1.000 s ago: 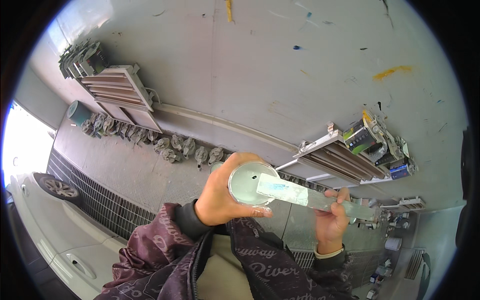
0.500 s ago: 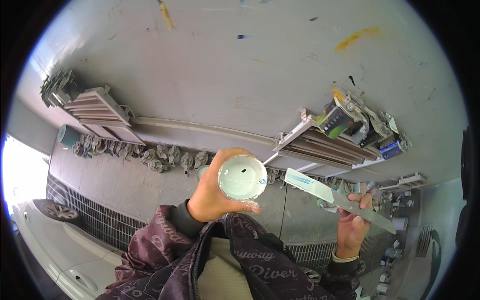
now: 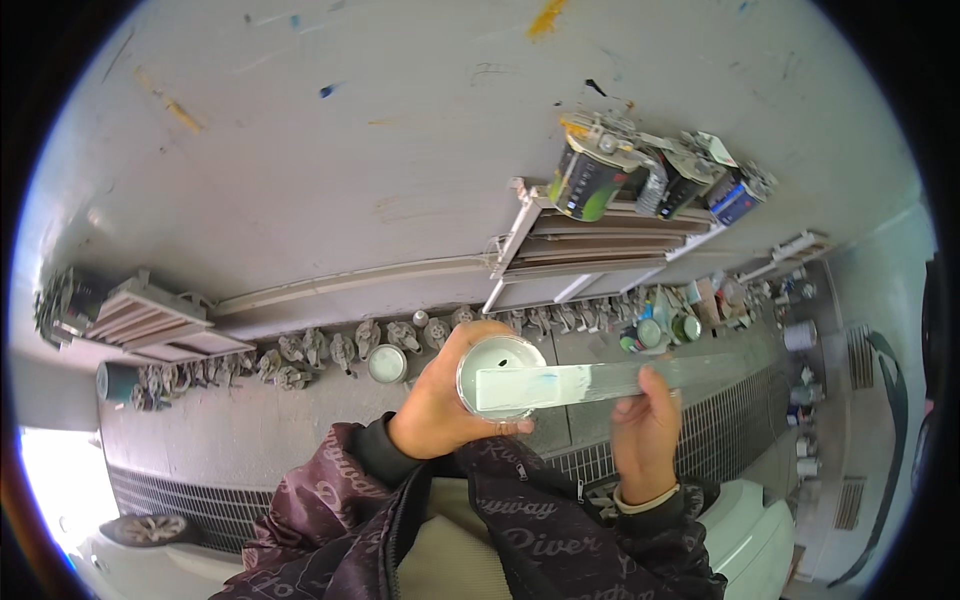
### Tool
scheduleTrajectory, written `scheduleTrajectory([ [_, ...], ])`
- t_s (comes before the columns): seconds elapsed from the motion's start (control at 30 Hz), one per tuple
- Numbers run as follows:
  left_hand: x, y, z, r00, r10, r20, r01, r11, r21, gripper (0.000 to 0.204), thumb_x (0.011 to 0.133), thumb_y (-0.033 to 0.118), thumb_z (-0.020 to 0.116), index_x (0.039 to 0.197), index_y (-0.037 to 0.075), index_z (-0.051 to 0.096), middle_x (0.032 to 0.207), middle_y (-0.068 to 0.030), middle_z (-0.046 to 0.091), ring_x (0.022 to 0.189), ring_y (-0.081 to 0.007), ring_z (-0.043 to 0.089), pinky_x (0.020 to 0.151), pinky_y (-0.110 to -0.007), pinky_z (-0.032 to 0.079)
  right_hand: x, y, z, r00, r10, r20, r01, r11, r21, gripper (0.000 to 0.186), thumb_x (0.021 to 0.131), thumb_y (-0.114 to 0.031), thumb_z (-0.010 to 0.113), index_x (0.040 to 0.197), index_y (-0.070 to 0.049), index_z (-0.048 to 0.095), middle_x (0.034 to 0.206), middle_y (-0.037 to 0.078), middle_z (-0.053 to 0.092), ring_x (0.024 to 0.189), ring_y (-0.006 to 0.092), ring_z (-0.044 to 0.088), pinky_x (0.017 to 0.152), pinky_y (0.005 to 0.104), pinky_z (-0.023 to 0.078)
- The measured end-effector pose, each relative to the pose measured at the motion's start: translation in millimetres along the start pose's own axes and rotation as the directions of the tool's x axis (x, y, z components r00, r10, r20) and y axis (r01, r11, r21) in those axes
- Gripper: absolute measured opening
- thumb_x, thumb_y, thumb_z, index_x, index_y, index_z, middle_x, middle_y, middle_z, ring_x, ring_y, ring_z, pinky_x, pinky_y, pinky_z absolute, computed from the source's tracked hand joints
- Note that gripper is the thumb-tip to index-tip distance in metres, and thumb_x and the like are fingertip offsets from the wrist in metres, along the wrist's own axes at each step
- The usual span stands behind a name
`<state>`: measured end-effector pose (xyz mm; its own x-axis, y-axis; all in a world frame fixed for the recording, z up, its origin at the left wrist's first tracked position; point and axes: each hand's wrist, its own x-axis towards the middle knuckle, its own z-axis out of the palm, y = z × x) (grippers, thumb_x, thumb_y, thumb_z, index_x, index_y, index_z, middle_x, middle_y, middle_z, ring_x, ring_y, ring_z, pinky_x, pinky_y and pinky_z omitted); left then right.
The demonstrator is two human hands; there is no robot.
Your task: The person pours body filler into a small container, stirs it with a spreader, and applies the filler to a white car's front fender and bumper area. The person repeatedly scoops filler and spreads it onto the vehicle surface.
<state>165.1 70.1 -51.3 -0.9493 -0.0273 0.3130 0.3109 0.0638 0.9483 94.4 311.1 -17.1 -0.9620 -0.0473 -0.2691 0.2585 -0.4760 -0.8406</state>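
My left hand (image 3: 432,405) is wrapped round a clear-walled cup (image 3: 492,350) of white paint, a small dark spot showing on the paint. A long flat stirring stick (image 3: 575,384) lies level across the cup's mouth in this view; whether it touches the rim I cannot tell. Its left half is coated in white paint with a faint blue streak, and its right half looks clear and smeared. My right hand (image 3: 645,425) grips the stick near its middle, to the right of the cup, thumb on top.
Paint cans (image 3: 592,178) stand on a slatted wall frame (image 3: 600,245). A round tub (image 3: 387,364) and several lumpy grey objects (image 3: 310,348) line the wall's foot. A floor grating (image 3: 735,415) runs behind me, near a white car (image 3: 755,525). A dark hose or strap (image 3: 893,430) hangs at right.
My right hand has brought the stick leftward, so its coated end now lies over the cup. The stick has turned nearly level. The whole view has swung to the right.
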Motion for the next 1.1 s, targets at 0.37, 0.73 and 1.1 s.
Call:
scheduleTrajectory([
  [0.37, 11.9, -11.7, 7.0, 0.995, -0.025, 0.092, 0.046, 0.973, -0.226, 0.08, 0.068, 0.003, 0.094, 0.134, 0.005, 0.049, 0.127, -0.0087, 0.061, 0.119, -0.0195, 0.061, 0.102, -0.036, 0.05, -41.7, 14.3, -22.0, 0.968, -0.187, -0.169, 0.18, 0.982, -0.056, 0.013, 0.103, -0.015, 0.062, 0.103, -0.009, 0.051, 0.075, 0.006, 0.065, 0.06, 0.0139, 0.065, 0.054, 0.0273, 0.054],
  [0.73, 21.0, -21.1, 12.0, 0.98, 0.022, 0.199, 0.018, 0.979, -0.202, 0.083, 0.068, 0.007, 0.095, 0.136, 0.005, 0.047, 0.129, -0.0075, 0.058, 0.121, -0.0191, 0.057, 0.105, -0.036, 0.046, -75.7, -33.2, -75.2, 0.839, -0.452, -0.303, 0.349, 0.874, -0.339, 0.019, 0.101, -0.017, 0.067, 0.102, -0.01, 0.049, 0.075, 0.003, 0.06, 0.056, 0.0116, 0.059, 0.05, 0.0253, 0.05],
  [1.1, 27.3, 2.8, 39.1, 0.93, -0.044, 0.364, 0.161, 0.941, -0.298, 0.097, 0.065, 0.015, 0.101, 0.142, 0.008, 0.043, 0.132, -0.0051, 0.056, 0.125, -0.0165, 0.055, 0.106, -0.035, 0.047, -71.9, -32.5, -75.2, 0.888, -0.409, 0.208, 0.359, 0.902, 0.24, 0.027, 0.098, -0.031, 0.07, 0.101, -0.01, 0.052, 0.112, 0.011, 0.068, 0.096, 0.0215, 0.066, 0.081, 0.0313, 0.057],
])
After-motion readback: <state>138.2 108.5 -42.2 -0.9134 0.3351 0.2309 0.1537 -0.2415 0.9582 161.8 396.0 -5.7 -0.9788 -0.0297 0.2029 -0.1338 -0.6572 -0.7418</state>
